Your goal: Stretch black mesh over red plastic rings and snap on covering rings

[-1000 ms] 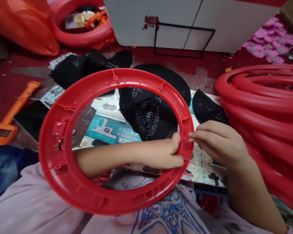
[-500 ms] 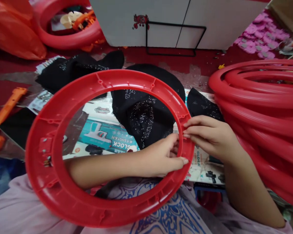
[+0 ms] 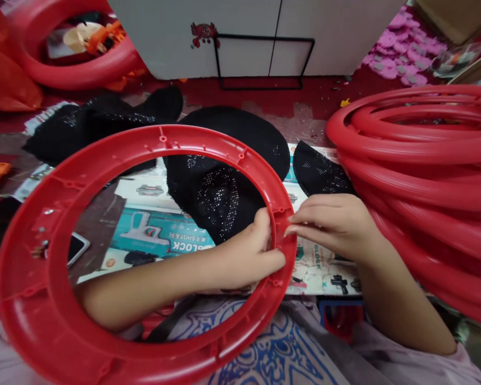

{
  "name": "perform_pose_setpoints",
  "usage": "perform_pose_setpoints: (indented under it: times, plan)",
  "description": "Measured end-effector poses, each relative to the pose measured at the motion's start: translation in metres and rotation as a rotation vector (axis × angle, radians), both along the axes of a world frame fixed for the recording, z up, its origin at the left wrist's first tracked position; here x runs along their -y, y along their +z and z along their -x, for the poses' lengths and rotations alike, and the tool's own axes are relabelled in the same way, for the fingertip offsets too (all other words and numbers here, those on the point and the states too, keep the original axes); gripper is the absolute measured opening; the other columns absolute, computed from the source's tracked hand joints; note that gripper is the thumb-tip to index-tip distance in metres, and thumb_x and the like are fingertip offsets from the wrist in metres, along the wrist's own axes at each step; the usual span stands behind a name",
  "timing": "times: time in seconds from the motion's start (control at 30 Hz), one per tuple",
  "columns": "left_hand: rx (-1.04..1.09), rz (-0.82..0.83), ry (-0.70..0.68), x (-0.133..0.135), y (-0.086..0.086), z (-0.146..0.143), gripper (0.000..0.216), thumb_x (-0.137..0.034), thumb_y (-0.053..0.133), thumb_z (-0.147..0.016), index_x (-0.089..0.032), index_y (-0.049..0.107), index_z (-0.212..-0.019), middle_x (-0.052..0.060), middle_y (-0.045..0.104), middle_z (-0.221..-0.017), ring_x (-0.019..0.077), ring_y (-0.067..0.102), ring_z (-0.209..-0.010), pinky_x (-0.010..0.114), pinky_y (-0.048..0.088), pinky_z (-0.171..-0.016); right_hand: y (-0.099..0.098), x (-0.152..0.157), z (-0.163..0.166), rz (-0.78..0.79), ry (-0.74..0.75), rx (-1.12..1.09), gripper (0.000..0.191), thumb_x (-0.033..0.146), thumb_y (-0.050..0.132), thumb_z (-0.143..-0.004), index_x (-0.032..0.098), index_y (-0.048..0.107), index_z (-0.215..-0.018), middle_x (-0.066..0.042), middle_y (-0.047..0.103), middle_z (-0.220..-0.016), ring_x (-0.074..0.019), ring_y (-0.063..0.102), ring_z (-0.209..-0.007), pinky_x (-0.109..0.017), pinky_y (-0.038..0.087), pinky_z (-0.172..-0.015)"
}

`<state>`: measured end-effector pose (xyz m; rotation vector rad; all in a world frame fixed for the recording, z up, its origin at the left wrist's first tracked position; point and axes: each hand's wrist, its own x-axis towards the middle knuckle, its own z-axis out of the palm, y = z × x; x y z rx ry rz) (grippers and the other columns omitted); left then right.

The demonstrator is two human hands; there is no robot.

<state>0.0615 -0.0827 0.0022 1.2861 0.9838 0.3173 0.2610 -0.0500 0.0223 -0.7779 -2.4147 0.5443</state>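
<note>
Head: both hands [image 3: 250, 251] on red ring [image 3: 116, 155] (upright).

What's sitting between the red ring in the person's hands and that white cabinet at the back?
In the head view, black mesh fabric pieces lie on printed toy packaging between the red ring and the white cabinet, then a strip of red floor.

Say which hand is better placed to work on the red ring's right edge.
Right. The right hand has its fingertips free at the red ring edge; the left hand, reaching through the ring, grips and steadies it.
</note>
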Motion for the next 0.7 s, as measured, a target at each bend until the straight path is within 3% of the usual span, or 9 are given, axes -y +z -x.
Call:
perform_pose_setpoints:
  times: [0.13,0.47,0.6,0.7]
  plan:
    - [-0.094,-0.02,-0.164,-0.001,0.006,0.003,0.041,-0.023,0.051,-0.077,-0.016,0.03,-0.111,0.005,0.053,-0.095,0.0198,0.056,-0.083,0.032,0.047,-0.065,0.007,-0.002,-0.004,0.185,0.195,0.029,0.011,0.021,0.061,-0.089,0.014,0.069,-0.086,0.002,0.061,-0.064,-0.0057,0.054,-0.057,-0.016,0.04,-0.058]
    - [-0.157,-0.074,-0.284,-0.001,0.016,0.002,0.032,-0.031,0.049,-0.081,-0.017,0.031,-0.103,0.003,0.05,-0.089,0.0183,0.055,-0.076,0.031,0.044,-0.062,0.0,0.0,0.006,0.107,0.107,0.007,0.012,0.01,0.054,-0.088,0.012,0.065,-0.084,-0.001,0.059,-0.074,-0.0087,0.051,-0.065,-0.018,0.04,-0.06]
    - [-0.076,0.008,-0.236,0.002,0.009,0.003,0.037,-0.03,0.052,-0.083,-0.018,0.032,-0.111,0.004,0.052,-0.091,0.0177,0.056,-0.077,0.028,0.044,-0.06,-0.001,-0.002,0.005,0.101,0.074,0.02,0.008,0.012,0.059,-0.086,0.013,0.065,-0.082,0.0,0.058,-0.07,-0.0086,0.051,-0.064,-0.018,0.04,-0.06]
    - [0.166,0.211,-0.07,0.003,0.008,0.0,0.043,-0.03,0.054,-0.084,-0.02,0.032,-0.119,0.004,0.053,-0.099,0.0162,0.057,-0.083,0.027,0.048,-0.065,0.0,-0.003,0.003,0.092,0.048,0.015,0.009,0.014,0.059,-0.087,0.014,0.067,-0.082,0.0,0.059,-0.07,-0.0083,0.052,-0.063,-0.018,0.039,-0.059]
